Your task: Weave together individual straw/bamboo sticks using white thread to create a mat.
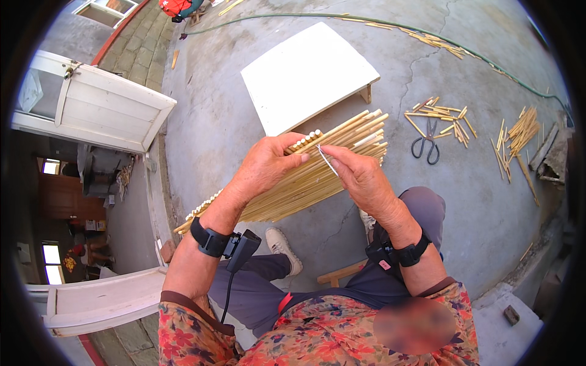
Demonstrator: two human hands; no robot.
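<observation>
A long mat of thin pale yellow sticks [287, 192] lies slanting across in front of me, cut ends showing along its left edge. My left hand [266, 166] grips its upper end by a short row of stick ends [308, 139], thumb on top. My right hand [363, 177], fingers pinched, holds a thin white strand or tool [328, 160] against the sticks just right of my left thumb; I cannot tell which it is. Black-handled scissors [425, 146] lie on the concrete to the right, among short loose sticks [439, 111].
A white board [308, 73] on low legs stands ahead. Stick piles [522, 131] and rough chunks [552, 152] lie at the right, a green hose [476, 52] beyond. An open white door [104, 104] and a doorway are at left. A wooden stool [334, 274] is under me.
</observation>
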